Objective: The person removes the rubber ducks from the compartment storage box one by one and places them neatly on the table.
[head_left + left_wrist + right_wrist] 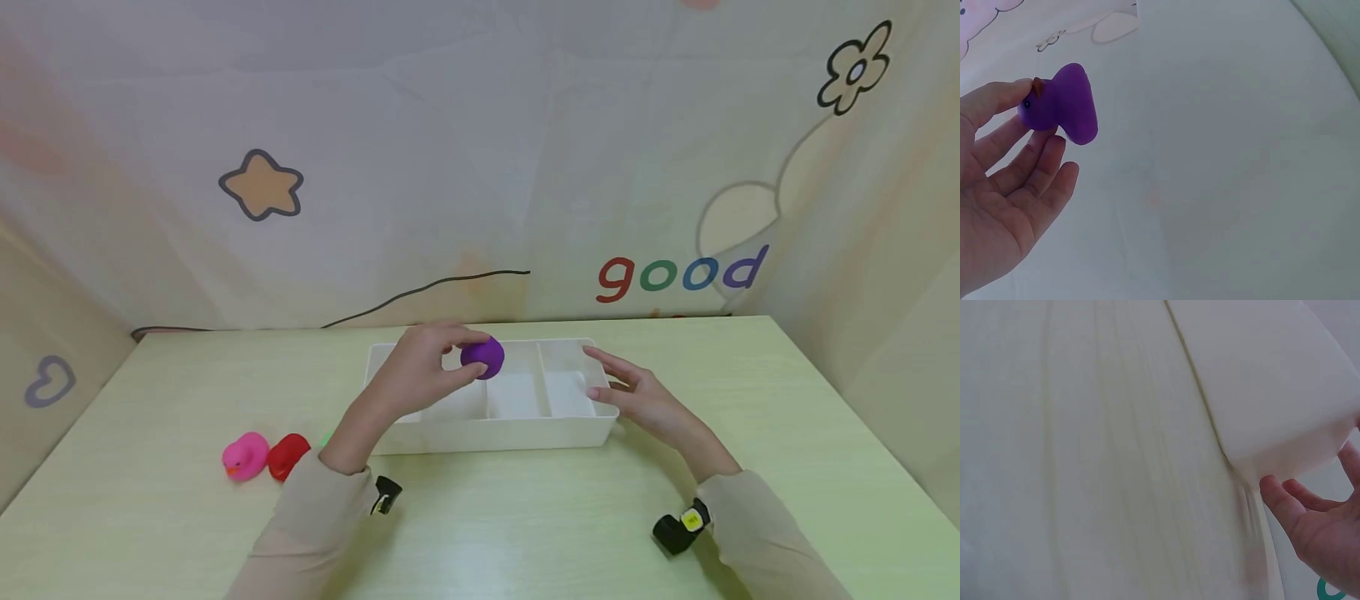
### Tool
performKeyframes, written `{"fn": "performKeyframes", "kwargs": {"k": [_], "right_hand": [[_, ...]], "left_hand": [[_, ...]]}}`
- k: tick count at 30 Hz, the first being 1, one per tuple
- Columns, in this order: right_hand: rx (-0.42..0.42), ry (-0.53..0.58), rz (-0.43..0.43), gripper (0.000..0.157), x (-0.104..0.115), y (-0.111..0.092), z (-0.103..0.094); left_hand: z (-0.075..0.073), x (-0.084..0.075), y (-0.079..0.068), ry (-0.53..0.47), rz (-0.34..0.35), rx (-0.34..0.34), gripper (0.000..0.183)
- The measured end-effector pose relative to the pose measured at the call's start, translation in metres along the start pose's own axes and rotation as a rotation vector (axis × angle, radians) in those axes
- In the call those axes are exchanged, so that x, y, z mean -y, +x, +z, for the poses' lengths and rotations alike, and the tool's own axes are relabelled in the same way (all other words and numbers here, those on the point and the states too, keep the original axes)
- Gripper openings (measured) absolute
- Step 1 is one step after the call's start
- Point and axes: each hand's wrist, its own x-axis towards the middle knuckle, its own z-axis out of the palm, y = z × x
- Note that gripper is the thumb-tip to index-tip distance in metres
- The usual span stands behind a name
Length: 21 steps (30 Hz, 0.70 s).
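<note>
My left hand pinches a purple rubber duck between thumb and fingertips, over the white divided box. In the left wrist view the duck lies sideways, its head and orange beak toward the fingers. At the box's right end is my right hand, its thumb and fingers spread across the end rim. The right wrist view shows those fingertips against the end wall, fairly straight. Dividers split the box into several compartments; my left hand hides part of its left side.
Left of the box on the pale wooden table lie a pink duck and a red duck. A bit of something green peeks out beside my left forearm. A printed curtain stands behind the table.
</note>
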Motion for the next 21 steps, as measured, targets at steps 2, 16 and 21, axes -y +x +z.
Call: {"fn": "performKeyframes", "kwargs": {"k": [2, 16, 21], "right_hand": [[0.0, 0.002, -0.003, 0.068, 0.0, 0.0, 0.0], [-0.002, 0.004, 0.006, 0.069, 0.002, -0.002, -0.001], [-0.005, 0.015, 0.003, 0.068, 0.001, -0.002, 0.0]], "left_hand": [[-0.004, 0.003, -0.004, -0.01, -0.017, -0.007, 0.028], [-0.032, 0.02, -0.033, -0.08, -0.1, -0.079, 0.032], [-0.038, 0.025, -0.043, -0.098, -0.148, -0.078, 0.032]]}}
